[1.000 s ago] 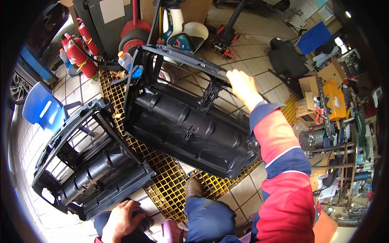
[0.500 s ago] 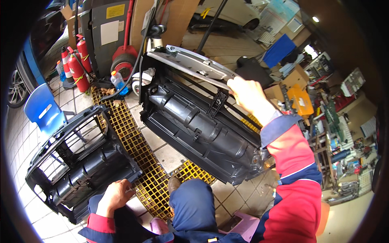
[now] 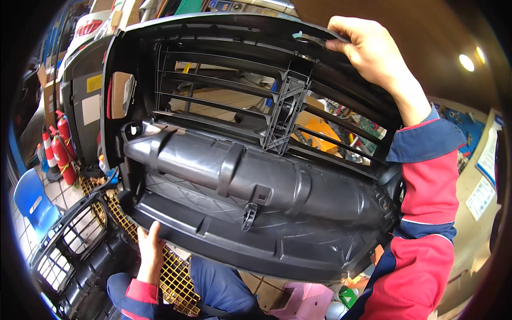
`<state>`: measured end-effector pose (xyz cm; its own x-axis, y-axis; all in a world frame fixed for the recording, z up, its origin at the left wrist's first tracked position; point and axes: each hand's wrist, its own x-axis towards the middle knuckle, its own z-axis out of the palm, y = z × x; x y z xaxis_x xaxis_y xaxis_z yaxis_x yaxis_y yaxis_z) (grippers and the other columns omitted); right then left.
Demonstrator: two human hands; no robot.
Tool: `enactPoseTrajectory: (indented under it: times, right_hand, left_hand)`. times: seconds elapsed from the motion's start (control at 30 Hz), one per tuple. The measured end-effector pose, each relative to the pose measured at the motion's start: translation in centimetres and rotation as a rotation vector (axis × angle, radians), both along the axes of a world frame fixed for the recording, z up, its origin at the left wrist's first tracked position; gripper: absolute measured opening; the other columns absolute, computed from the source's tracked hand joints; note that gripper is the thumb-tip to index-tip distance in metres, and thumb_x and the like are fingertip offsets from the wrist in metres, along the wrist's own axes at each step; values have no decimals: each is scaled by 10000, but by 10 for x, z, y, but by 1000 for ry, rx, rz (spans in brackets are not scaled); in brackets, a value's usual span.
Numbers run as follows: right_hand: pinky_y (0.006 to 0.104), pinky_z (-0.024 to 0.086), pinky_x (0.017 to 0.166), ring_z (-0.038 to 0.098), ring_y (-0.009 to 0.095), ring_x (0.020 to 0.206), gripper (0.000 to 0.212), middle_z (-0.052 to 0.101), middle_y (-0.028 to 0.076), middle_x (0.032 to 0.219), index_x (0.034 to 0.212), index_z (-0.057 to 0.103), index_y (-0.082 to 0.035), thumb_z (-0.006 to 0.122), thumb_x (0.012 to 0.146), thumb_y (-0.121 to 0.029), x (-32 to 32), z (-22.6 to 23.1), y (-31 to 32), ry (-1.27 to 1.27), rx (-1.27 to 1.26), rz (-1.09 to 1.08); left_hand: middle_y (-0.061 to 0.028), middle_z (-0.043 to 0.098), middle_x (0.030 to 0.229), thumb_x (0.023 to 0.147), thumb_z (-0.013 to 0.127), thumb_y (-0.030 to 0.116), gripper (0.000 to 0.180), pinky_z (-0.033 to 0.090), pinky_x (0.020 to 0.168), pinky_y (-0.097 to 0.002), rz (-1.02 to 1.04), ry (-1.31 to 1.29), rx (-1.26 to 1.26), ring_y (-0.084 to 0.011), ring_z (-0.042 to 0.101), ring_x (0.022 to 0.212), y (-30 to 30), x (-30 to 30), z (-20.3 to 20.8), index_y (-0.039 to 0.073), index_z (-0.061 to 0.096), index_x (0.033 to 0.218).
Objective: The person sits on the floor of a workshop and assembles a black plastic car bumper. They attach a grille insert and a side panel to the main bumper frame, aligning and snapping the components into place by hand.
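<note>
A large black plastic car grille shutter frame (image 3: 240, 256) with thin horizontal slats and a rounded duct stands tilted up before me. At its upper right edge my right hand (image 3: 365, 50) pinches the rim between thumb and fingers. My left hand (image 3: 149, 250) is at the frame's lower left edge, thumb and a finger pointing up and apart; whether it touches the edge I cannot tell. A second, similar black frame (image 3: 80, 261) stands on the floor at my left, partly behind the first.
Pink plastic stool (image 3: 304, 301) below the frame. Yellow floor grating (image 3: 178, 280) runs under my left side. Farther left are a blue chair (image 3: 34, 205), red fire extinguishers (image 3: 64, 160) and a grey cabinet (image 3: 88, 96). Cluttered shelving shows through the slats.
My right hand has raised the frame, tilting it upright and bringing it closer. My left hand has moved from above the second frame's corner to the raised frame's lower left edge.
</note>
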<state>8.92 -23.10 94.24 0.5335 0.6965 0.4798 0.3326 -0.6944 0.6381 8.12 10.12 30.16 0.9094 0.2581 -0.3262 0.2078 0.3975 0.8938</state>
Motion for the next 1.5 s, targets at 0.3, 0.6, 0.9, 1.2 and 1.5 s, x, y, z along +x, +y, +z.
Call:
enactPoseTrajectory:
  times: [0.3, 0.6, 0.9, 1.2, 1.5]
  right_hand:
    - [473, 630, 842, 772, 417, 946, 245, 761, 161, 1004, 1147, 777, -58, 900, 950, -137, -87, -93, -31, 37, -8, 51]
    - [466, 594, 862, 723, 370, 957, 247, 701, 156, 976, 1138, 763, -58, 894, 945, -142, -128, -147, -52, 120, 119, 39]
    - [503, 632, 875, 782, 439, 969, 242, 762, 223, 1005, 1172, 746, -3, 820, 942, 8, -118, -165, -48, 99, 151, 97]
    - [509, 610, 846, 761, 457, 959, 210, 755, 215, 980, 1135, 747, -21, 855, 958, -46, -98, -167, -29, 81, 199, 26]
    - [535, 603, 826, 770, 427, 961, 151, 768, 170, 979, 1093, 758, -54, 835, 965, -78, -83, -184, -39, 20, 275, 54]
  left_hand:
    - [-129, 734, 1399, 1049, 529, 46, 551, 607, 1124, -470, 224, -349, -278, -273, 739, 1232, 23, -60, -73, 15, 581, 1597]
    - [-170, 846, 817, 1094, 848, 425, 463, 661, 647, -435, -557, 118, 949, -306, 799, 592, 103, -131, 59, -35, 810, 1059]
    - [-88, 748, 849, 952, 902, -9, 153, 594, 683, -349, -245, -969, 972, -199, 755, 721, -56, -113, 245, 10, 756, 995]
    - [-75, 693, 934, 894, 928, 69, 240, 622, 728, -431, -60, -1402, 1032, -323, 750, 841, -172, -26, 267, 112, 825, 1107]
    - [-58, 694, 886, 873, 950, 79, 233, 616, 690, -408, 57, -1466, 1128, -295, 744, 788, -193, 1, 263, 116, 858, 1084]
